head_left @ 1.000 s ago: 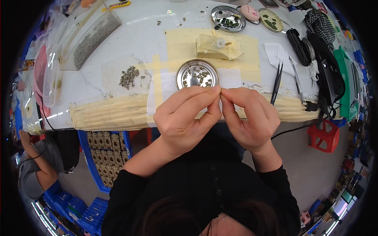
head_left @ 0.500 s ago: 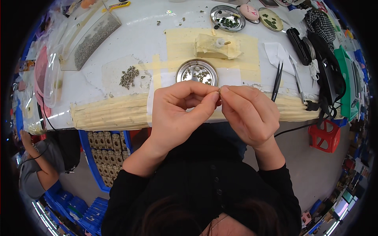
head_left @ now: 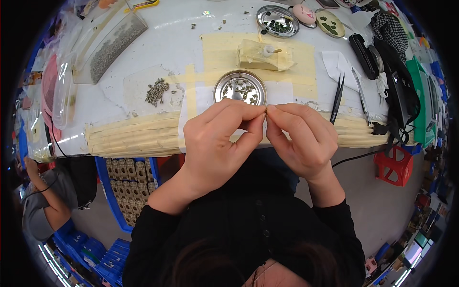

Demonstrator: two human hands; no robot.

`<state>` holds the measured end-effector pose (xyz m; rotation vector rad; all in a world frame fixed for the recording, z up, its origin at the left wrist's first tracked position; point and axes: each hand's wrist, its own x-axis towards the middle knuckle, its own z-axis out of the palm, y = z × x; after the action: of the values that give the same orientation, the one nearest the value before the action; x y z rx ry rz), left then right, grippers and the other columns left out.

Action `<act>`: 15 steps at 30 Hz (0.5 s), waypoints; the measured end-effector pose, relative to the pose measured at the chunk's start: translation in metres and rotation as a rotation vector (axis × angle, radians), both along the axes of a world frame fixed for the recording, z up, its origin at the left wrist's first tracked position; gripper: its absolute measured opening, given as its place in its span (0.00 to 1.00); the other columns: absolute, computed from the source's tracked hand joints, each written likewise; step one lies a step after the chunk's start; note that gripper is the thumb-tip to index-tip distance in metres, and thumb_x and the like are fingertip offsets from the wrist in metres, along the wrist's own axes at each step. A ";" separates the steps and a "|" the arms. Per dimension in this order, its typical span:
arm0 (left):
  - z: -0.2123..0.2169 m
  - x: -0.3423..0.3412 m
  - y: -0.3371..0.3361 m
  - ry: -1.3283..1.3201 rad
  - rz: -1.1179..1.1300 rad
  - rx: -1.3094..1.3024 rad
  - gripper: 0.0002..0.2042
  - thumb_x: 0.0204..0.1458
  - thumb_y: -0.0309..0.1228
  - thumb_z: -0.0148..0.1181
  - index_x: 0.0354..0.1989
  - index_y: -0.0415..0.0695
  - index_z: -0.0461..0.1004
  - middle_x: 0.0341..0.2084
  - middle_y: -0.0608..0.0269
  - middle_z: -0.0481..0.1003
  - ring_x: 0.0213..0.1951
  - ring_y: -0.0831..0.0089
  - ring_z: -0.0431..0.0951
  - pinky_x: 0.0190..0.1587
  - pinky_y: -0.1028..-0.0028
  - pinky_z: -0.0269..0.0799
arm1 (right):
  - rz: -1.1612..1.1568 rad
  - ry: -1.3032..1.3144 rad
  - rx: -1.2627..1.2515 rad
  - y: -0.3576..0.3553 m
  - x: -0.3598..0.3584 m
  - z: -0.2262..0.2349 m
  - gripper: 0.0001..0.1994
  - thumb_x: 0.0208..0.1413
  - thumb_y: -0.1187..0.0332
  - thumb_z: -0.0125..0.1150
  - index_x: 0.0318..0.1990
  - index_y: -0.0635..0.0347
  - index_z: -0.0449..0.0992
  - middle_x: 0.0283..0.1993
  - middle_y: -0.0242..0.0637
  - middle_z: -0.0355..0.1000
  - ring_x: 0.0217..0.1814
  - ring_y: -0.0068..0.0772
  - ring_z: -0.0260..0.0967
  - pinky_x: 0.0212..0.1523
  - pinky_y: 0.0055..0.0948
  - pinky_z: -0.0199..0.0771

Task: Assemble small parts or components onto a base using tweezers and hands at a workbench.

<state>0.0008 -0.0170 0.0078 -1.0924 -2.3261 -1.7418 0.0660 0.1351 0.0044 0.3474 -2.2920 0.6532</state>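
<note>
Both hands [head_left: 263, 138] pinch together; round metal dish [head_left: 239, 88] holds small parts.

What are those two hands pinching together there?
Left hand and right hand meet fingertip to fingertip, pinching something too small to make out, just in front of the round metal dish.

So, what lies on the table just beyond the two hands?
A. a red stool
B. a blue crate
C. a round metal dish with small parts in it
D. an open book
C: the round metal dish holding small dark parts sits on the table right past the fingertips of the left hand and the right hand, which meet at the table edge.
</note>
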 end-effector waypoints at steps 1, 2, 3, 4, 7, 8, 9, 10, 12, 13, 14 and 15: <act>0.000 -0.001 -0.002 -0.084 -0.030 0.016 0.06 0.45 0.18 0.62 0.32 0.36 0.77 0.22 0.59 0.76 0.24 0.73 0.78 0.27 0.78 0.74 | 0.012 -0.001 -0.004 0.001 0.000 0.000 0.14 0.36 0.81 0.65 0.35 0.68 0.75 0.30 0.38 0.73 0.28 0.35 0.74 0.25 0.26 0.74; 0.000 -0.002 -0.003 -0.169 -0.061 0.033 0.05 0.46 0.18 0.62 0.33 0.35 0.77 0.22 0.59 0.76 0.24 0.74 0.79 0.28 0.79 0.74 | 0.023 -0.002 -0.007 0.003 0.000 0.000 0.14 0.35 0.81 0.65 0.35 0.68 0.75 0.30 0.38 0.73 0.28 0.35 0.74 0.25 0.26 0.74; -0.001 -0.003 -0.006 -0.271 -0.088 0.042 0.05 0.47 0.19 0.62 0.33 0.35 0.77 0.23 0.60 0.77 0.25 0.76 0.78 0.28 0.80 0.74 | 0.045 -0.021 0.018 0.004 0.001 0.000 0.13 0.36 0.80 0.65 0.35 0.68 0.75 0.31 0.38 0.73 0.28 0.35 0.74 0.25 0.26 0.74; -0.002 -0.003 -0.008 -0.373 -0.116 0.052 0.05 0.47 0.19 0.62 0.33 0.34 0.77 0.23 0.61 0.77 0.26 0.78 0.78 0.29 0.81 0.74 | 0.065 -0.040 0.044 0.006 0.002 0.000 0.13 0.37 0.79 0.64 0.34 0.68 0.75 0.31 0.38 0.73 0.29 0.34 0.74 0.25 0.26 0.74; -0.002 0.001 -0.018 -0.681 -0.195 0.044 0.04 0.49 0.20 0.61 0.32 0.33 0.77 0.24 0.63 0.78 0.27 0.82 0.78 0.30 0.83 0.73 | 0.122 -0.145 0.087 0.008 0.011 0.004 0.11 0.38 0.77 0.63 0.34 0.68 0.75 0.31 0.38 0.72 0.29 0.33 0.73 0.25 0.27 0.74; -0.002 0.004 -0.022 -0.784 -0.221 0.034 0.04 0.49 0.20 0.61 0.32 0.33 0.76 0.24 0.64 0.78 0.27 0.83 0.77 0.31 0.83 0.73 | 0.139 -0.189 0.096 0.006 0.016 0.006 0.11 0.39 0.76 0.63 0.34 0.68 0.75 0.31 0.38 0.72 0.30 0.33 0.73 0.26 0.27 0.74; -0.002 0.008 -0.026 -0.900 -0.238 0.021 0.03 0.50 0.21 0.61 0.30 0.33 0.76 0.24 0.65 0.77 0.28 0.85 0.77 0.31 0.84 0.72 | 0.143 -0.198 0.116 0.004 0.022 0.008 0.11 0.39 0.76 0.63 0.34 0.68 0.75 0.32 0.38 0.72 0.30 0.33 0.74 0.26 0.26 0.74; -0.003 0.013 -0.028 -0.918 -0.244 0.026 0.03 0.50 0.21 0.61 0.30 0.34 0.76 0.24 0.65 0.77 0.28 0.85 0.77 0.31 0.84 0.72 | 0.148 -0.207 0.136 0.002 0.028 0.008 0.11 0.39 0.75 0.62 0.34 0.68 0.75 0.32 0.39 0.72 0.30 0.32 0.74 0.26 0.26 0.74; -0.006 0.021 -0.032 -0.955 -0.256 0.034 0.03 0.50 0.21 0.61 0.29 0.34 0.75 0.24 0.65 0.77 0.28 0.85 0.76 0.31 0.84 0.72 | 0.135 -0.205 0.159 -0.002 0.033 0.005 0.12 0.40 0.74 0.62 0.35 0.68 0.75 0.32 0.39 0.72 0.30 0.32 0.74 0.26 0.26 0.74; -0.008 0.023 -0.032 -0.942 -0.246 0.046 0.03 0.50 0.21 0.61 0.29 0.34 0.75 0.24 0.65 0.77 0.27 0.85 0.76 0.31 0.84 0.72 | 0.117 -0.194 0.163 -0.003 0.034 0.003 0.13 0.40 0.74 0.62 0.36 0.68 0.75 0.33 0.40 0.73 0.30 0.33 0.74 0.26 0.25 0.74; -0.009 0.025 -0.030 -0.946 -0.222 0.062 0.03 0.50 0.21 0.61 0.30 0.34 0.75 0.24 0.65 0.78 0.27 0.85 0.76 0.31 0.84 0.72 | 0.101 -0.183 0.166 -0.005 0.036 0.000 0.13 0.40 0.74 0.62 0.36 0.68 0.76 0.33 0.40 0.73 0.30 0.33 0.74 0.27 0.25 0.74; -0.010 0.025 -0.028 -0.947 -0.201 0.080 0.03 0.50 0.21 0.61 0.30 0.34 0.75 0.25 0.65 0.78 0.27 0.85 0.76 0.31 0.84 0.72 | 0.091 -0.175 0.156 -0.005 0.035 -0.002 0.13 0.40 0.73 0.62 0.37 0.68 0.76 0.33 0.41 0.73 0.30 0.33 0.74 0.27 0.25 0.74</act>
<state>0.0255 -0.0446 -0.0020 -0.5323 -2.5705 -2.8690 0.1012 0.1303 0.0026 0.4880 -2.5141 0.5698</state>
